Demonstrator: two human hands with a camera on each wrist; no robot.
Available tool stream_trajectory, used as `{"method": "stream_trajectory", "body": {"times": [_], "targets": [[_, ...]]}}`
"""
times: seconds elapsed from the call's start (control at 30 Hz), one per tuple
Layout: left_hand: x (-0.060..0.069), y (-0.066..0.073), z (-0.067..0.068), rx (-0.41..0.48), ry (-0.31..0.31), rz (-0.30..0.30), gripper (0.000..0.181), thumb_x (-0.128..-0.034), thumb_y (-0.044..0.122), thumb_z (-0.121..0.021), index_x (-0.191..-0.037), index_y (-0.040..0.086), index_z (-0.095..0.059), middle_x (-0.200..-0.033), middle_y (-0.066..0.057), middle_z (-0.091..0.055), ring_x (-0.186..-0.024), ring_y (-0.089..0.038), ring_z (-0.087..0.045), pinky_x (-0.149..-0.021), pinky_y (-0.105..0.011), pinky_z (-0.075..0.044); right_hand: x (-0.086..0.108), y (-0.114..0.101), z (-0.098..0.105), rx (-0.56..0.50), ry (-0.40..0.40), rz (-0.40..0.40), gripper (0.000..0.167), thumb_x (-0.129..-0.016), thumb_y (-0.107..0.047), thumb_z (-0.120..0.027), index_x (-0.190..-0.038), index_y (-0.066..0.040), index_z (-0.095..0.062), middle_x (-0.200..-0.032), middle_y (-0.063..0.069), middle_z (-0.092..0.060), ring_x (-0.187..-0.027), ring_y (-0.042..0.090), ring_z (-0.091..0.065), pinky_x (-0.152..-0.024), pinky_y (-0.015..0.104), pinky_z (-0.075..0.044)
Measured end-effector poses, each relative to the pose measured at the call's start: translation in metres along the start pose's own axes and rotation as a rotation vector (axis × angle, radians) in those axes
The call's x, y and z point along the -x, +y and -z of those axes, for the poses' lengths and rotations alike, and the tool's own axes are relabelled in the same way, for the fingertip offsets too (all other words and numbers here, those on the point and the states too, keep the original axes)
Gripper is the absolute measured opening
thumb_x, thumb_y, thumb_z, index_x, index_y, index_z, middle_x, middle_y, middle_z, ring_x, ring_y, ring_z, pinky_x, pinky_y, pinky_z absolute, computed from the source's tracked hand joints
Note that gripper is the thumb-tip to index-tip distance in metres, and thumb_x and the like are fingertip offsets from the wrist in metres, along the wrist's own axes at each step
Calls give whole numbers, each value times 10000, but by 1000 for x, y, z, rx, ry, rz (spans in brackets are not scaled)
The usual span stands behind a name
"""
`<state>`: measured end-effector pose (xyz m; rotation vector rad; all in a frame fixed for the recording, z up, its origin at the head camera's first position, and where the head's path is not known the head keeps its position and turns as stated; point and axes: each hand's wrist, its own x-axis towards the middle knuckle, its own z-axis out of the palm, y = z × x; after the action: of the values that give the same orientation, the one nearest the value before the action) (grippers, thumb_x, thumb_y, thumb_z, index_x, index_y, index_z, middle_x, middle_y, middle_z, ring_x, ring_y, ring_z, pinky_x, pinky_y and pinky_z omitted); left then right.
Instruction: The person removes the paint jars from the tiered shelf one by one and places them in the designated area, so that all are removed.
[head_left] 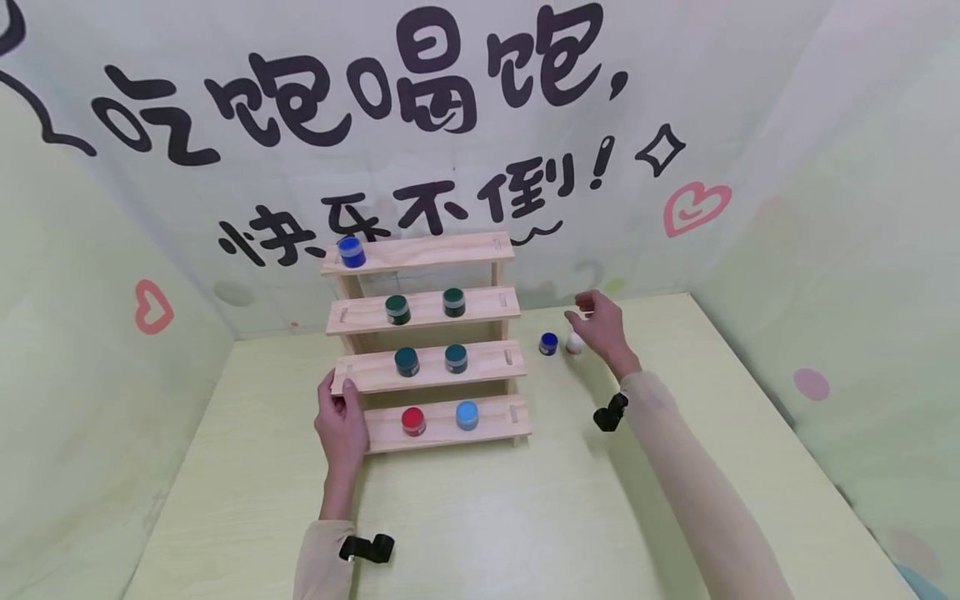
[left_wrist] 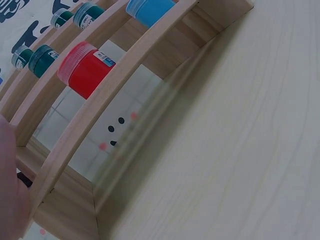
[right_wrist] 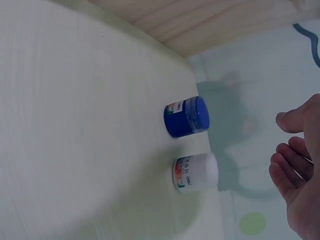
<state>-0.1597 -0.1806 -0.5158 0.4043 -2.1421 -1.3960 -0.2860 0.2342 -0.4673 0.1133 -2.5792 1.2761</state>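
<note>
A four-tier wooden shelf (head_left: 446, 427) stands on the table, its left end gripped low down by my left hand (head_left: 342, 423). In the left wrist view only a blurred edge of that hand shows. My right hand (head_left: 602, 327) hovers over the table right of the shelf, fingers loosely bent, holding nothing. Closest to it are a white paint jar (right_wrist: 196, 172) and a dark blue paint jar (right_wrist: 186, 117), both upright side by side on the table. In the head view the right hand partly overlaps the white jar.
The top tier bears a blue jar (head_left: 351, 252) at its left. Dark green jars (head_left: 397, 310) and teal jars (head_left: 407, 362) stand in pairs on the middle tiers. A red jar (head_left: 413, 421) and a light blue jar (head_left: 467, 415) share the bottom tier. Printed fabric walls surround the table.
</note>
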Motion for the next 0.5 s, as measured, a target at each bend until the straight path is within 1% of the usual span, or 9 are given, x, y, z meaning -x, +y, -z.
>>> {"method": "stream_trajectory", "body": {"times": [0.1, 0.23, 0.4, 0.5], "targets": [[-1, 0, 0, 0, -2, 10, 459, -1077, 373, -450, -1455, 119, -510, -745, -73, -544, -665, -118, -464, -581, -206, -375, -6, -14, 1, -30, 32, 17, 354, -953, -108, -665, -1229, 102, -590, -1219, 291, -633, -1126, 416, -610, -993, 487, -507], [-1, -1, 0, 0, 7, -1, 450, -1076, 354, -460, -1450, 110, -517, -753, -117, -577, -659, -108, -475, -583, -196, -382, -10, -34, 1, -69, 56, 31, 373, -957, -126, -671, -1243, 98, -585, -1237, 267, -631, -1139, 411, -608, -1007, 480, -501], [-1, -2, -1, 9, 0, -5, 458, -1077, 371, -455, -1455, 118, -509, -776, -140, -603, -661, -109, -485, -574, -177, -386, -14, -58, -1, -87, 85, 62, 373, -957, -125, -665, -1249, 93, -586, -1238, 261, -634, -1143, 411, -612, -1010, 503, -499], [-1, -3, -1, 11, 0, -7, 458, -1076, 378, -458, -1454, 125, -512, -772, -151, -606, -658, -117, -487, -571, -175, -384, -18, -69, -5, -94, 97, 78, 358, -964, -132, -659, -1247, 78, -593, -1234, 243, -640, -1139, 387, -617, -1010, 492, -501]]}}
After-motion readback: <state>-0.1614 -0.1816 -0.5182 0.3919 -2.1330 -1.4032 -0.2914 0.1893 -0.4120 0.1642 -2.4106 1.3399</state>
